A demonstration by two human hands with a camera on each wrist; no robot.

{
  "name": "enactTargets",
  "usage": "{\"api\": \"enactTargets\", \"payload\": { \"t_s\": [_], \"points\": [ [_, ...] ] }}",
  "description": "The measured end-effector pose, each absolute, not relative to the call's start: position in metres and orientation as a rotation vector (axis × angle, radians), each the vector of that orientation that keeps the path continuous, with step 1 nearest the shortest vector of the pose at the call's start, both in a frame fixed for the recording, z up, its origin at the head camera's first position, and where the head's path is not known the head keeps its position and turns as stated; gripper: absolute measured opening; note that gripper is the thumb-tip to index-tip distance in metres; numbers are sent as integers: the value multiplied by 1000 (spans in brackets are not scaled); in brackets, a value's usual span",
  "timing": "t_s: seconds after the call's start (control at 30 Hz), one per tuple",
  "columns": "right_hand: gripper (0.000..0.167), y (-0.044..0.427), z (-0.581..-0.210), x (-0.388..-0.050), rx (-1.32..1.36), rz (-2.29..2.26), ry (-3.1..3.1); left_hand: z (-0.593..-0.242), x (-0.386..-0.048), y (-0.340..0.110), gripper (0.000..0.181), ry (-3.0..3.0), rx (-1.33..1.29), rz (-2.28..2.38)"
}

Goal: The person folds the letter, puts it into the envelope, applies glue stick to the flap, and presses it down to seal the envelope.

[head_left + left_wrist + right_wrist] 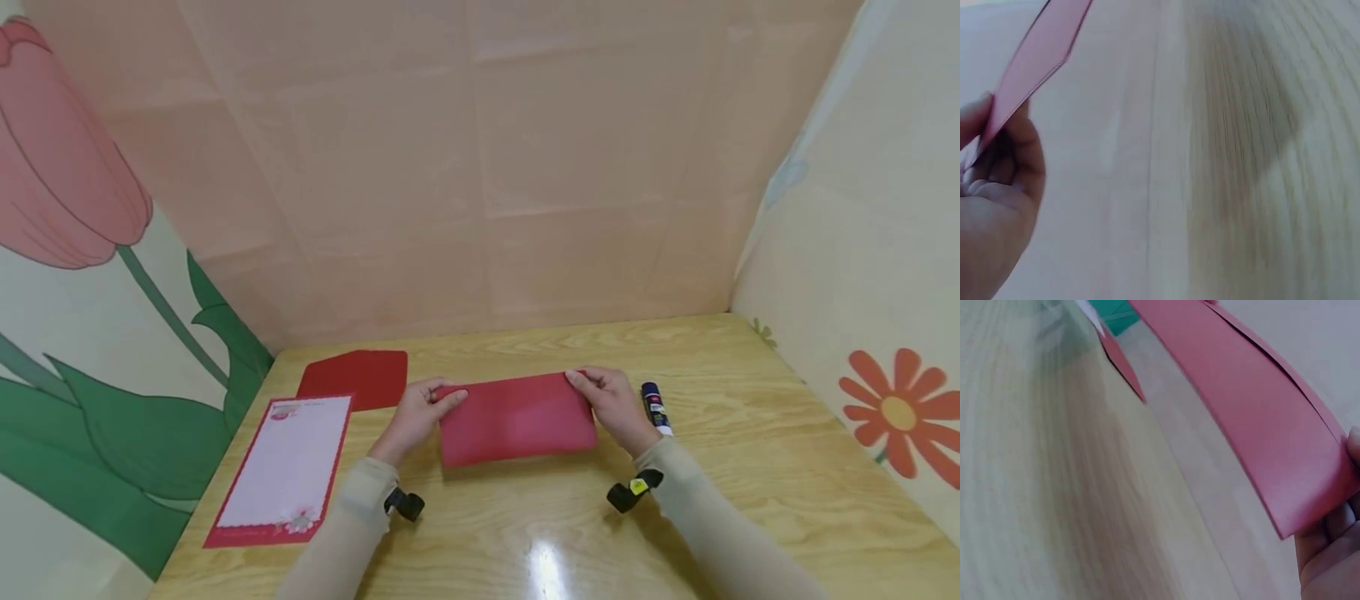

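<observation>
The red envelope [517, 422] is held above the tabletop [547, 517], stretched between both hands. The left hand [418, 414] pinches its upper left corner, thumb in front and fingers behind; the right hand [613, 407] pinches the upper right corner likewise.

Progress is judged to be at an early stage: the envelope is lifted and gripped, and nothing else is in use. The bordered sheet [281, 467] lies flat and unfolded at left, its far edge apparently overlapping a second red envelope [363, 379]. The glue stick [656, 406] lies beside the right hand, unheld. Handling of these three appears outstanding. Whether the held envelope is sealed or contains anything cannot be determined.
</observation>
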State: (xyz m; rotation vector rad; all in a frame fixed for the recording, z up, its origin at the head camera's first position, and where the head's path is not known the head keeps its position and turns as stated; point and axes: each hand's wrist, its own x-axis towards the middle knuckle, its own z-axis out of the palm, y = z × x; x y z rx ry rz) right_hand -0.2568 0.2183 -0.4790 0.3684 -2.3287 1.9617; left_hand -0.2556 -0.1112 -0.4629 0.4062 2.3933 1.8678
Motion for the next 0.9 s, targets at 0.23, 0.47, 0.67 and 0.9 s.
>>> {"api": "enactTargets", "payload": {
  "t_s": [0.23, 0.47, 0.67, 0.9],
  "points": [
    [32, 222, -472, -253, 431, 1912, -2473, -458, -256, -115, 27, 2471, 533, 1833],
    [32, 228, -467, -254, 433, 1840, -2492, -458, -255, -117, 36, 2107, 602, 1904],
    [35, 228, -467, -254, 464, 1914, -2450, -459, -254, -117, 37, 2241, 588, 1910],
    [33, 222, -466, -254, 403, 1817, -2475, -462, -257, -111, 28, 2280, 444, 1968]
  ]
}}
